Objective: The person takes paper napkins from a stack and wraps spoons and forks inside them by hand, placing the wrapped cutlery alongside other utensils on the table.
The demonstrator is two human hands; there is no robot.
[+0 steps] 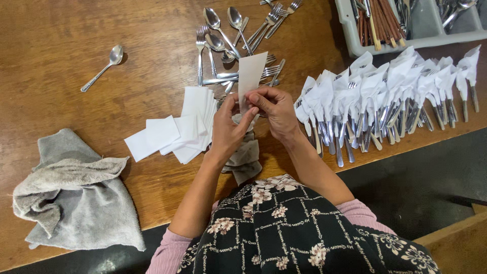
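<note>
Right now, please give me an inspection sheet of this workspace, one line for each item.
Surface: brown wooden table, worn, scratched.
Job's things: white paper sleeve held upright; stack of white sleeves; loose forks and spoons; row of wrapped cutlery.
Clutter: grey cloth at the left; second cloth under the hands; single spoon apart.
Grippers: left hand and right hand both pinch the sleeve.
Cables: nothing seen.
Surroundings: grey cutlery tray at the top right; dark floor.
</note>
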